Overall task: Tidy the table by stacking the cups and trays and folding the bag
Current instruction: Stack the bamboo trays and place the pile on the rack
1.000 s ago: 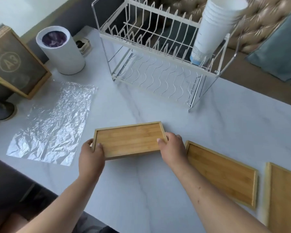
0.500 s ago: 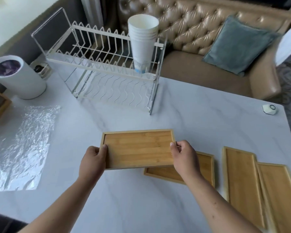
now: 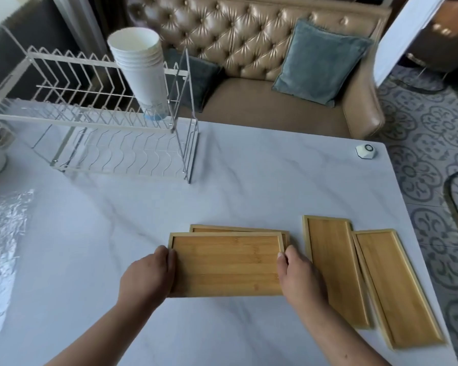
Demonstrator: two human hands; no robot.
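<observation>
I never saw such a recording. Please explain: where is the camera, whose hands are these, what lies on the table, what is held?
There is no machine: a person wears one camera on the head, looking down at their hands. The left hand and right hand grip the short ends of a bamboo tray, over a second tray whose far edge shows. To the right, two more trays lie on the table. Behind stands a wire rack holding stacked paper cups; a clear plastic bag lies left.
</observation>
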